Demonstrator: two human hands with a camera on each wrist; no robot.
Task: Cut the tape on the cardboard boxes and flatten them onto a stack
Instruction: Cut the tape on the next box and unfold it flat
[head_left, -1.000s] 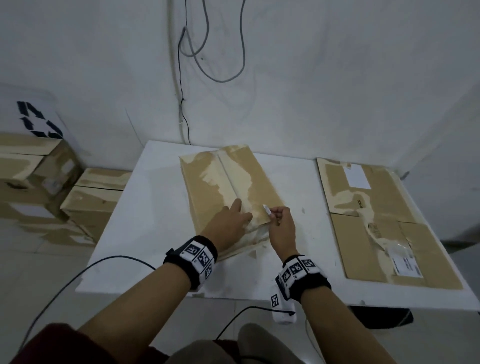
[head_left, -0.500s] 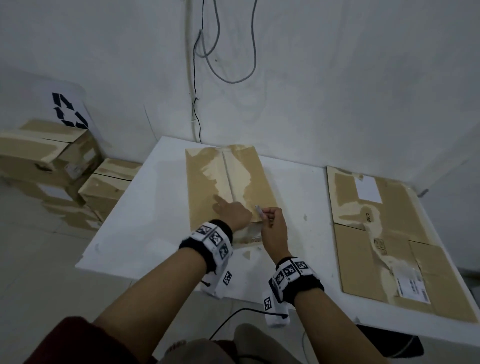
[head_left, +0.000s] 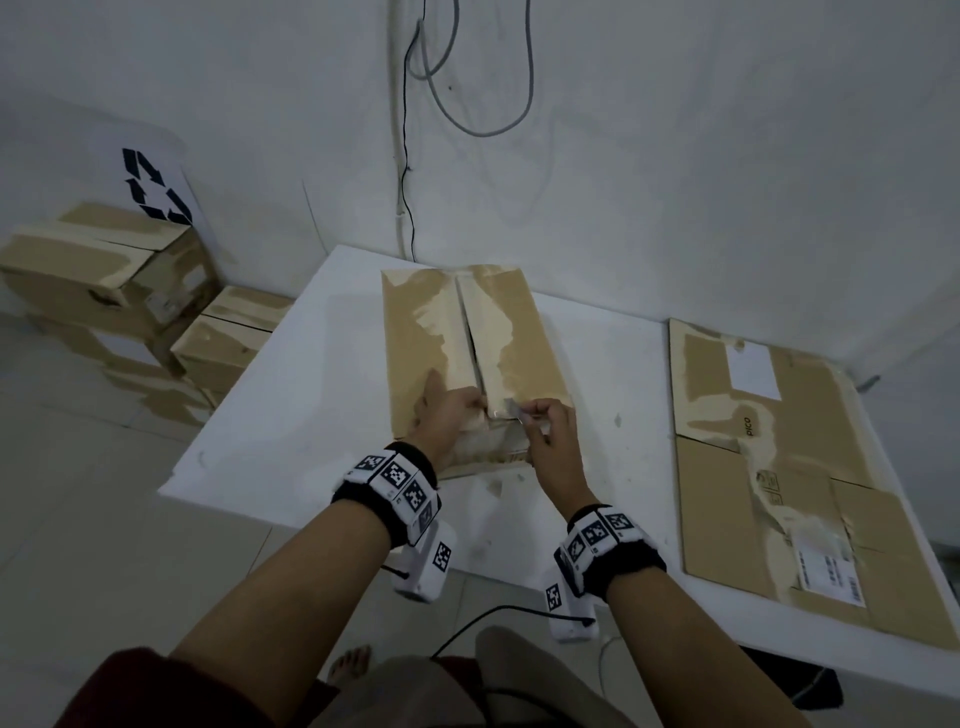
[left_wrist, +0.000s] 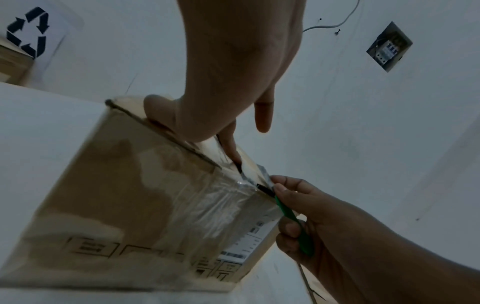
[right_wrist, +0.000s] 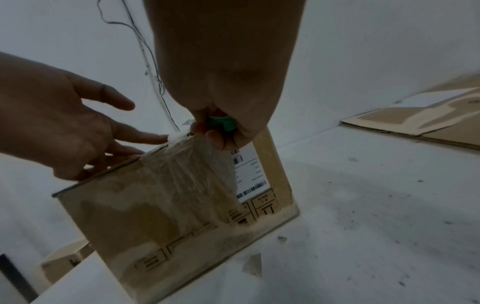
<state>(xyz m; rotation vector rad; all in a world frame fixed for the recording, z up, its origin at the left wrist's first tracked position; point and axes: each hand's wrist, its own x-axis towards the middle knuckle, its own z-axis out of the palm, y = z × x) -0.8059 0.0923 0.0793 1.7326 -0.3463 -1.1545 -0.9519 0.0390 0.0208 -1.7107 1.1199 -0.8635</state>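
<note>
A taped brown cardboard box (head_left: 498, 332) lies on the white table (head_left: 311, 395), its top seam running away from me. My left hand (head_left: 452, 415) presses flat on the box top by the near end of the seam, fingers (left_wrist: 231, 148) straight. My right hand (head_left: 550, 421) grips a green-handled cutter (left_wrist: 293, 224). Its blade (left_wrist: 253, 180) sits at the clear tape (right_wrist: 187, 168) where the seam meets the box's near top edge. The box's near face carries a white barcode label (right_wrist: 249, 176).
A stack of flattened cardboard (head_left: 769, 457) lies on the right side of the table. Several taped boxes (head_left: 104, 291) stand on the floor at the left, below a recycling sign (head_left: 156, 187). Cables (head_left: 467, 78) hang on the wall behind.
My right hand has brought the cutter's blade down to the tape at the near end of the seam. My left hand has slid back toward the near edge of the box top.
</note>
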